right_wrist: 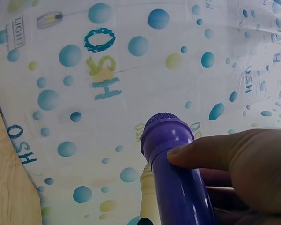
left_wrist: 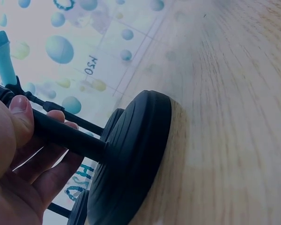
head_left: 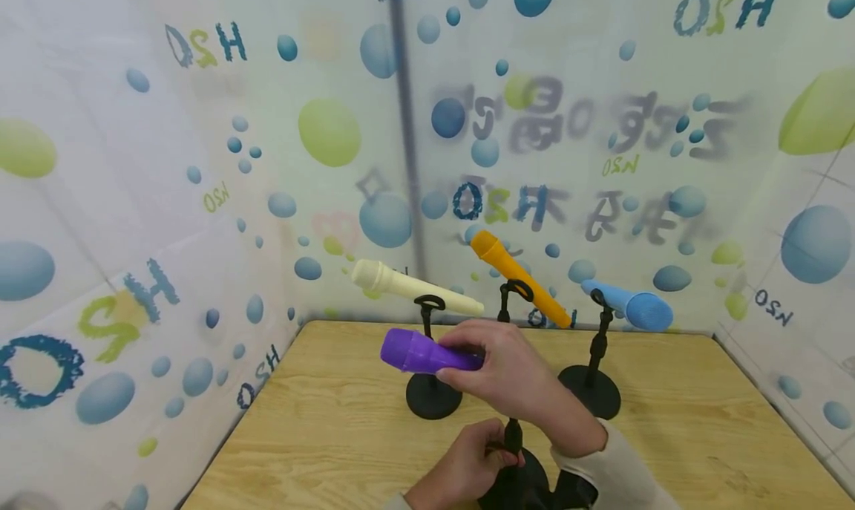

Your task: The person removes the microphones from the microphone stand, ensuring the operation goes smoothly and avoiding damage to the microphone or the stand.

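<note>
My right hand (head_left: 497, 369) grips a purple toy microphone (head_left: 424, 352) by its handle and holds it level above the table, head pointing left. In the right wrist view the purple microphone (right_wrist: 178, 178) fills the lower middle under my thumb (right_wrist: 210, 152). My left hand (head_left: 467, 465) grips the thin black pole (head_left: 513, 436) of the nearest microphone stand; its round base (left_wrist: 136, 154) sits on the wooden table (left_wrist: 234, 117), and my thumb (left_wrist: 16, 122) lies over the pole (left_wrist: 61, 133).
Behind stand three black stands holding a cream microphone (head_left: 410, 283), an orange microphone (head_left: 517, 276) and a blue microphone (head_left: 631, 306). Bubble-printed sheets (head_left: 167, 198) wall in the table (head_left: 320, 428) on the left, back and right.
</note>
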A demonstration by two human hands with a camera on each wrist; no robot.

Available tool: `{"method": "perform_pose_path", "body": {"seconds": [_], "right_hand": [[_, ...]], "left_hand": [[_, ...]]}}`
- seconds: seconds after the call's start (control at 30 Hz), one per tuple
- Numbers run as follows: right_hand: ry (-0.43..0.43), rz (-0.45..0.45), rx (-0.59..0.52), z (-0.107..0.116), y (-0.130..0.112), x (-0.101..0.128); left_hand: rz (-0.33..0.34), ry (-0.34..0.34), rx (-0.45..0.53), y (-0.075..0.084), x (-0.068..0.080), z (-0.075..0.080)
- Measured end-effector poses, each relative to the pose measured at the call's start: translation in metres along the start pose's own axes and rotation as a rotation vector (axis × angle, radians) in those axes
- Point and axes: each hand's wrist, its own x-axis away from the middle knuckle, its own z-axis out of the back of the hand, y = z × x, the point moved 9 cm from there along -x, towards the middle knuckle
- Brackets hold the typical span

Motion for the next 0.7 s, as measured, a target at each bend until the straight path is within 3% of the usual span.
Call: {"method": "perform_pose_path", "body": {"seconds": [0.3, 0.7], "right_hand": [[-0.012, -0.015, -0.001, -0.006, -0.002, -0.006], [-0.005, 0.044, 0.006, -0.007, -0.014, -0.012]], "left_hand": [[0.008, 0.009, -0.008, 0.001, 0.001, 0.0], [0.049, 0.009, -0.026, -0.001, 0.0, 0.001]]}}
